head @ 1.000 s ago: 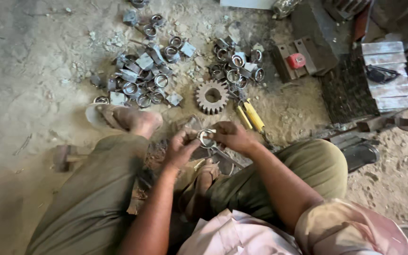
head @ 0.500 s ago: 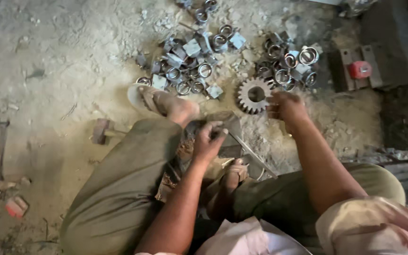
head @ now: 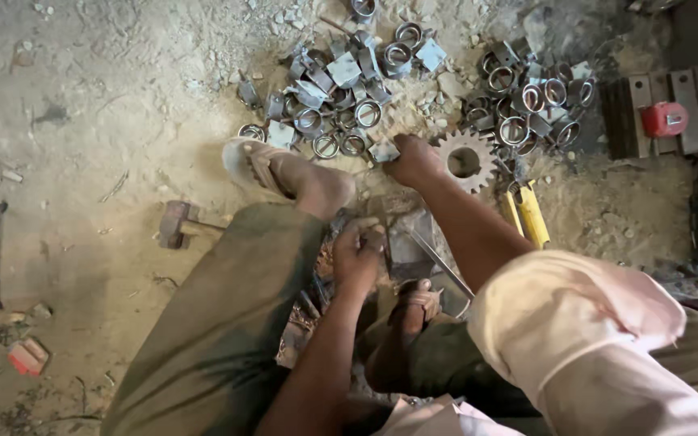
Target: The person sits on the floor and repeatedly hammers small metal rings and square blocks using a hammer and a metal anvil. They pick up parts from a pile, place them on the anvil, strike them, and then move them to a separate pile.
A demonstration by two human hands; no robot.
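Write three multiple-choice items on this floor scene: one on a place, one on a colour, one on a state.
1. Where does the toothed gear lie?
A. Just right of the right hand
B. Beside the hammer
C. On the person's knee

2. What colour are the handles of the tool below the gear?
A. Blue
B. Yellow
C. Green

3. What is the left hand doing?
A. Resting flat on the dirt
B. Raised in the air
C. Closed on something between the legs

Answers: 1 A, the gear sits against that hand's right side. 2 B, both handles are yellow. 3 C, its fingers curl near the feet; the item held is unclear.
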